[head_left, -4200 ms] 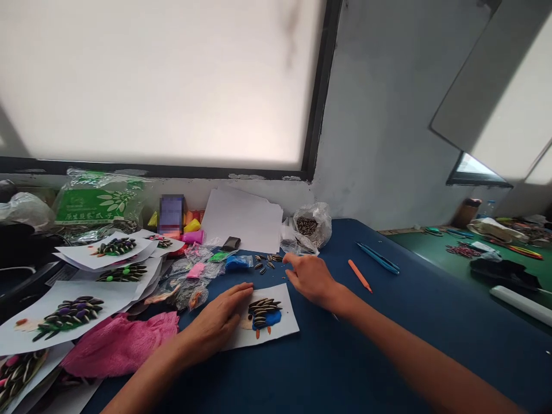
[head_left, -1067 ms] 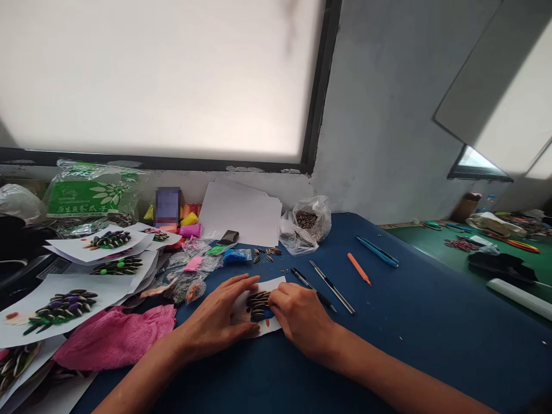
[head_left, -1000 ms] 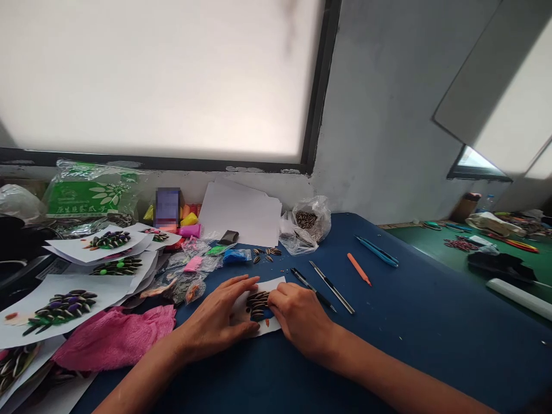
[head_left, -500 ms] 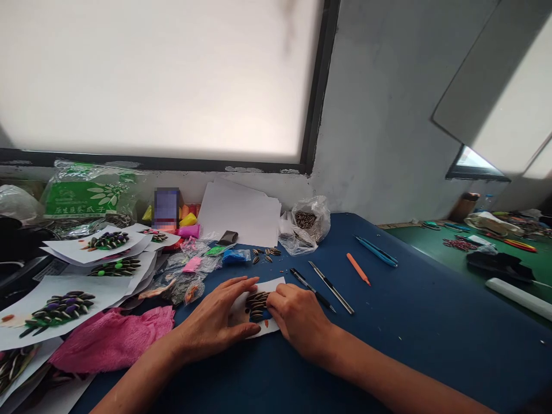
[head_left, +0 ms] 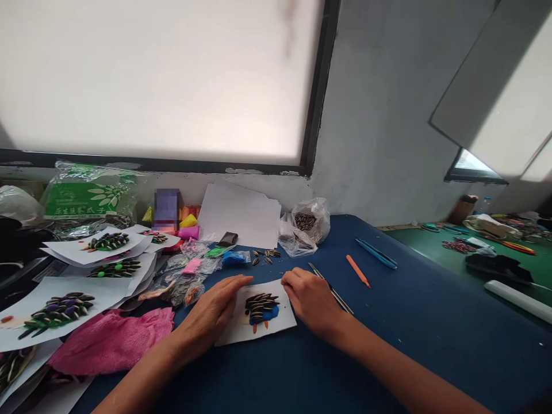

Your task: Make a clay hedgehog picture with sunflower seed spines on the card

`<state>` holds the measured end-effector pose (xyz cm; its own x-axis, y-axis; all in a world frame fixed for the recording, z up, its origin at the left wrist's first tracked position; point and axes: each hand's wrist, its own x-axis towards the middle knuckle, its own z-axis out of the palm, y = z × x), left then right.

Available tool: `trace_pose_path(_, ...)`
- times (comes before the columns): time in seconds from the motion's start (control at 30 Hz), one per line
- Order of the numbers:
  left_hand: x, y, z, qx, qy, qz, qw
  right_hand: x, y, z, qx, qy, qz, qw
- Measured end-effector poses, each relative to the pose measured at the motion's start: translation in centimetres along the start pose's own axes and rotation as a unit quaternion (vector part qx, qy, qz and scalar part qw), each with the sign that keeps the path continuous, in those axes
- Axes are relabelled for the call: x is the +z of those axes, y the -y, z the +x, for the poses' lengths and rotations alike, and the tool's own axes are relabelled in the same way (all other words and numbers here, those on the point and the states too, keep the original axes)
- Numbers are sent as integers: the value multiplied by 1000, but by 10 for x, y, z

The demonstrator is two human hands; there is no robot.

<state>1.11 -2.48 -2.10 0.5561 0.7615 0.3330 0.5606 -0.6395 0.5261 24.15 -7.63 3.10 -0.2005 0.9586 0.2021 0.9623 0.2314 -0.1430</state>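
A white paper card (head_left: pixel 282 325) lies on the blue table, bearing a small picture with a blue clay patch (head_left: pixel 271 314), overlapping striped sunflower seeds (head_left: pixel 257 305) and two orange clay legs (head_left: pixel 255 328). Along its left edge rests my left hand (head_left: pixel 215 310), open, fingers stretched out. My right hand (head_left: pixel 311 299) is at the upper right corner, fingertips pinched together; whatever they hold, if anything, is hidden. Beneath and behind that hand a metal craft knife (head_left: pixel 341 300) partly shows. Beyond the card lie several loose seeds (head_left: pixel 266 254).
Finished-looking seed pictures on paper (head_left: pixel 64 313) are stacked at the left beside a pink cloth (head_left: pixel 116 339). Bagged clay (head_left: pixel 236 257), white sheets (head_left: pixel 239 213) and a bag of seeds (head_left: pixel 305 221) line the back. An orange pen (head_left: pixel 357 270) and blue tweezers (head_left: pixel 376 253) lie to the right.
My right hand has moved right, off the seeds to the card's corner, and covers the black pen. My left hand has drawn back left, leaving the picture uncovered.
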Motion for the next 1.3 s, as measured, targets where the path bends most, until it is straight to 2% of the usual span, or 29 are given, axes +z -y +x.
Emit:
trace_pose_path(0.23,8,16,2,10,-15,13,1000,2,-12,23,13,17,-5,1000)
trace_pose_path(0.43,11,16,2,46,-7,50,998,7,-10,70,35,36,-21,999)
trace_pose_path(0.53,12,16,3,39,-21,73,996,15,-6,91,62,55,-33,996)
trace_pose_path(0.7,10,11,3,25,-24,75,997,24,-2,103,66,71,-25,995)
trace_pose_path(0.87,10,9,5,31,-31,85,995,17,-5,85,49,35,10,998)
trace_pose_path(1.03,7,7,6,27,-8,94,995,-6,-7,40,-1,0,88,996)
trace_pose_path(1.17,6,7,5,31,-8,100,994,-15,-5,2,-37,12,159,987)
trace_pose_path(1.3,8,9,4,31,-23,89,995,-10,-2,-13,-43,17,266,963)
